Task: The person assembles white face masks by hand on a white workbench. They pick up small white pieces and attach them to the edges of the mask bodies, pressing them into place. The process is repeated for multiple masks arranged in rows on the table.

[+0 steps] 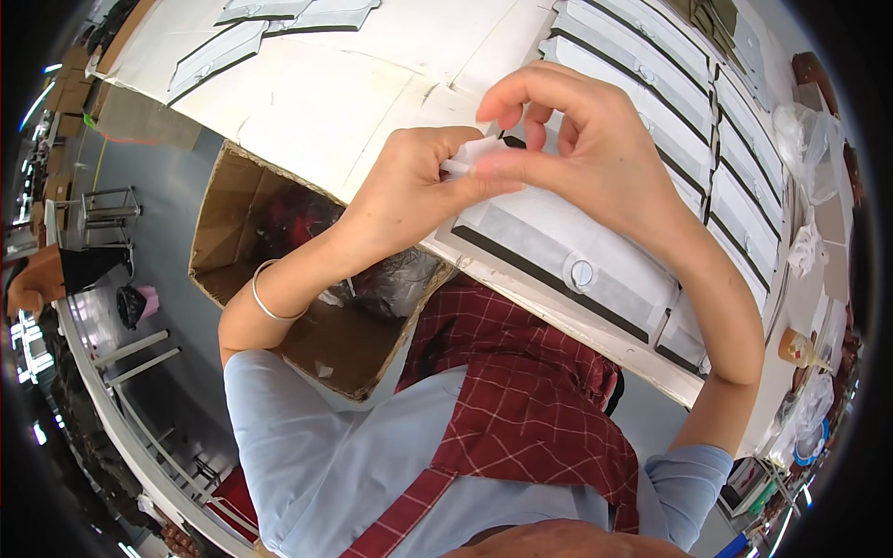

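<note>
Floor (pixel 167 186) is grey and smooth. Worktable (pixel 307 102) is white-topped, its front edge worn. A metal-framed stool (pixel 110 213) stands at left; brown cartons (pixel 67 90) are stacked beyond, near a bright light strip (pixel 37 105).

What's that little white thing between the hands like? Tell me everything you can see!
The white piece is small, pale and thin-looking, bunched or folded, with uneven edges. It looks soft, like paper or cloth, but I can't tell which. The left hand pinches it, and the thumb of the right hand seems to touch its right end. It's held up over the table. Fingers hide some of it.
</note>
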Available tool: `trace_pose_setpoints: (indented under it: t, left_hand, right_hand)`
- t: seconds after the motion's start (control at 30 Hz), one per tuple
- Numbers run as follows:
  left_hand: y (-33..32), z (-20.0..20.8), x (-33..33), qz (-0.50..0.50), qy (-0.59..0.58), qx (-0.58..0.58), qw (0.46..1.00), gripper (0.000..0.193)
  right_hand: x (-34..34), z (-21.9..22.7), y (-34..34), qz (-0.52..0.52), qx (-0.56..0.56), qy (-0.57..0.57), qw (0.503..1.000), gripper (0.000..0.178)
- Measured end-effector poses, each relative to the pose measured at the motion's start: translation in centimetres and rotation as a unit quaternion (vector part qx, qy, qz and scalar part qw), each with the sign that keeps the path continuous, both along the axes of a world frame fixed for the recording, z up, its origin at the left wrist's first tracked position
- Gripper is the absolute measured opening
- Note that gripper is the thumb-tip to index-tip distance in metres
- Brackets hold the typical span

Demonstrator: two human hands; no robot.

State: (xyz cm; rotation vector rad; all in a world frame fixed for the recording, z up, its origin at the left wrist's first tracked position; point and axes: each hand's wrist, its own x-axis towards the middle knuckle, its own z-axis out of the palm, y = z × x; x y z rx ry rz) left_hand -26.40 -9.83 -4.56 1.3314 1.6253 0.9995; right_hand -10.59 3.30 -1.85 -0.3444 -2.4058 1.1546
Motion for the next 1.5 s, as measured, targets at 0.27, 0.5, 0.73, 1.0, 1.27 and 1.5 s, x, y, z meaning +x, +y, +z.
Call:
trace_pose_setpoints:
  t: [0.27,0.5,0.73,1.0,1.27,1.5]
  left_hand:
    - [0.4,-0.1,-0.6,-0.024,-0.114,-0.014,0.993,0.027]
    - [0.5,-0.6,-0.7,0.022,-0.141,-0.028,0.989,0.030]
    - [-0.3,-1.3,-3.2,0.078,-0.043,0.037,0.995,0.031]
    - [0.4,-1.5,-2.6,0.043,0.161,0.093,0.982,0.021]
    - [1.5,-2.9,-2.4,-0.056,0.344,0.278,0.895,0.051]
    - [2.4,-1.6,-1.9,-0.128,0.458,0.232,0.848,0.055]
  right_hand:
    - [-0.1,-0.6,1.4,-0.015,-0.214,-0.044,0.976,0.017]
    - [0.4,-0.1,1.8,-0.073,-0.247,-0.097,0.961,0.018]
    - [3.1,-0.8,4.1,-0.107,-0.252,-0.156,0.949,0.016]
    - [0.9,-3.5,4.0,-0.109,-0.103,-0.094,0.984,0.024]
    - [0.3,-3.4,3.8,-0.153,-0.044,-0.125,0.979,0.025]
    - [0.2,-3.6,3.7,-0.157,-0.006,-0.134,0.978,0.025]
